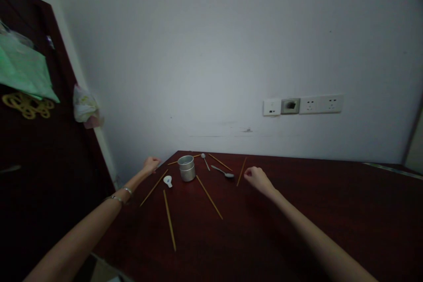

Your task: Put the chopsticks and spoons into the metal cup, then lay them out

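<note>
My left hand (pixel 151 165) is over the table's left edge, its fingers drawn together. A pale greyish sliver shows by its fingertips, too small to name. My right hand (pixel 259 179) is just right of a chopstick (pixel 241 172), fingers curled in and nothing visible in them. Between my hands stands an upright metal cup (pixel 187 169). A white ceramic spoon (pixel 168 181) lies left of it. Two metal spoons, one with a small round bowl (pixel 203 156) and one larger (pixel 228 175), lie to its right. Several chopsticks (pixel 209 197) lie spread around the cup.
The dark red-brown table (pixel 317 211) meets a white wall (pixel 211 53) behind. Sockets and a switch (pixel 304 105) are on the wall at right. At left is a dark door (pixel 39 163) with a green cloth (pixel 26 68) on it; a plastic bag (pixel 85 105) hangs beside it.
</note>
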`<state>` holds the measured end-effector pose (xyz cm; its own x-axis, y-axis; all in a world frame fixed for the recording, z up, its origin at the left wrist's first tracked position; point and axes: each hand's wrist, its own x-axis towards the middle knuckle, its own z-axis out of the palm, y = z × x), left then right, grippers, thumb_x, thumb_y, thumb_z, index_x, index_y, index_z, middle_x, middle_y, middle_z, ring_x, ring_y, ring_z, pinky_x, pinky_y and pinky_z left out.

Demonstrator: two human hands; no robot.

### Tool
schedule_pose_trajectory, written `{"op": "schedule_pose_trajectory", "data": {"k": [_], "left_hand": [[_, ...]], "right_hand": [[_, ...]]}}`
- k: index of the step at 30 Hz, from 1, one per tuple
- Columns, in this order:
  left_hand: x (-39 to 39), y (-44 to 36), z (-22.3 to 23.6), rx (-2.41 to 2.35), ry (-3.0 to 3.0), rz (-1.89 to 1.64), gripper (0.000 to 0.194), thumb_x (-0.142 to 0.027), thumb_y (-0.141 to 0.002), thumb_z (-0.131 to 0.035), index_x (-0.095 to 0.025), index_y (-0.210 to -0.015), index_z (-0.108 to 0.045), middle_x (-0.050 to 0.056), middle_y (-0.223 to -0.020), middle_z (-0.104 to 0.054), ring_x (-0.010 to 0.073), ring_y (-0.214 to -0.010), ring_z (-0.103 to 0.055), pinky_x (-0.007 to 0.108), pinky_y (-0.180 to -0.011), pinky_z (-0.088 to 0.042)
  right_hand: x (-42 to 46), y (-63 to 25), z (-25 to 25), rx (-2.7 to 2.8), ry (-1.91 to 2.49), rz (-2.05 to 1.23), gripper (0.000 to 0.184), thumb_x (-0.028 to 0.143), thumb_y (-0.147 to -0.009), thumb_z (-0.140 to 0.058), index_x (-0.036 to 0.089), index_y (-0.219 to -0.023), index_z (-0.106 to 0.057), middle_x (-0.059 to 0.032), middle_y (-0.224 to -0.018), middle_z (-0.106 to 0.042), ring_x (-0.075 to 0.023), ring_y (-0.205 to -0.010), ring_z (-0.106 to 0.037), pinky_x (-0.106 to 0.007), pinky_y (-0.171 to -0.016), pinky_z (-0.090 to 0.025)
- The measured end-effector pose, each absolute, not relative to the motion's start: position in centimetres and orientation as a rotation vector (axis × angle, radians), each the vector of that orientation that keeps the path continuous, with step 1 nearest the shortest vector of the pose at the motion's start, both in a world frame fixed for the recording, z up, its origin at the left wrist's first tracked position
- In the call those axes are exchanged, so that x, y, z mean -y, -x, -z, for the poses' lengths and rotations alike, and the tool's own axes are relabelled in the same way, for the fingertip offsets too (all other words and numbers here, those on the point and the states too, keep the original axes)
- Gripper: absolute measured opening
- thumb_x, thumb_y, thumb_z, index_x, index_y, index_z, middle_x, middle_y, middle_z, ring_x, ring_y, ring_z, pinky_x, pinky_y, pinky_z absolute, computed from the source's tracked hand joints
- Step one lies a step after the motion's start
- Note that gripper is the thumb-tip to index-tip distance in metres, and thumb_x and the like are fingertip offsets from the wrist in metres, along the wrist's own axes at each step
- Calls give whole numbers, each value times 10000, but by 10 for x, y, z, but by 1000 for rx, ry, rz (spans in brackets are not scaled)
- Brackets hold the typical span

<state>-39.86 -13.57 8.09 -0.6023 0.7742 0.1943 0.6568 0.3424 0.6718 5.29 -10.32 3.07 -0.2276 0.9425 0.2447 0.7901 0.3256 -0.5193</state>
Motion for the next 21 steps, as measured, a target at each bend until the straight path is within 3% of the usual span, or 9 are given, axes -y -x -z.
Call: {"op": "schedule_pose_trajectory", "data": {"k": [7,13,21], "left_hand": [[149,419,-47,-2342,-1184,-826,168,-249,-597,-589,-130,-714,-574,16,-642,-591,106,-514,-526,204,-461,-423],[141,418,-32,-2365,-1267,-680,198,-300,-556,-628,-138,-664,-594,-1,-541,-557,129,-524,-537,210,-460,-422],[138,416,-22,-2474,-1345,-625,116,-208,-573,-616,-128,-652,-587,-22,-464,-489,146,-503,-523,241,-454,-434]], "right_hand": [[133,4,-33,2217,1238,-533,220,196,-735,-455,155,-727,-671,-59,-684,-672,-147,-641,-623,-190,-563,-401],[190,96,-40,2474,986,-642,188,198,-713,-512,174,-787,-682,-60,-773,-686,-149,-713,-637,-182,-597,-420],[226,162,-28,2570,1021,-577,222,310,-693,-569,156,-821,-665,-122,-878,-669,-242,-816,-636,-299,-671,-478]]}}
